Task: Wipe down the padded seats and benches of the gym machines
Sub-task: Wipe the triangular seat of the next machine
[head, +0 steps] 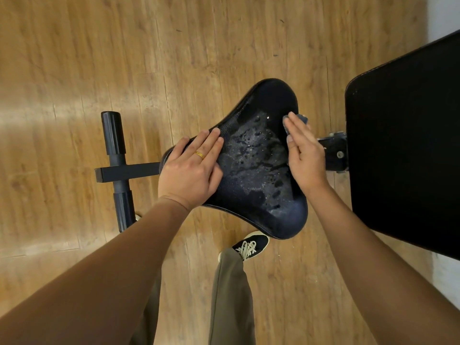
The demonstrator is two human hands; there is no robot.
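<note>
A black padded seat of a gym bench fills the middle of the view, its surface wet with spray droplets and streaks. My left hand rests flat on the seat's narrow left end, fingers straight, a gold ring on one finger. My right hand lies on the seat's right edge with straight fingers pressing a small grey cloth; only a bit of cloth shows past my fingertips. To the right is the large black back pad of the same bench.
A black frame bar with foam rollers sticks out left of the seat. A metal hinge bracket joins seat and back pad. Wooden floor lies all around. My shoe and trouser leg stand just below the seat.
</note>
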